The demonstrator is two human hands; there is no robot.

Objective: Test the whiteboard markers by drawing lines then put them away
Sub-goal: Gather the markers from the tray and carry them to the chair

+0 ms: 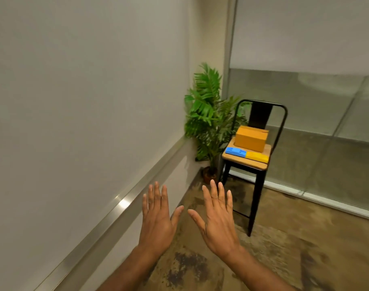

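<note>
Empty and flat, left hand [156,220] and right hand [218,222] hovered; the box [250,139] on the chair [242,162] sat ahead-right, nearer the right hand.

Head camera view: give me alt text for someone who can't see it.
The left hand and right hand are spread open and empty beside a blank whiteboard. Ahead, a chair holds a box with a blue block and a yellow block in front of it, a plant beside it.

i see a matt cardboard box [250,138] on the chair's smooth wooden seat [238,159], above black metal legs [256,198].
</note>
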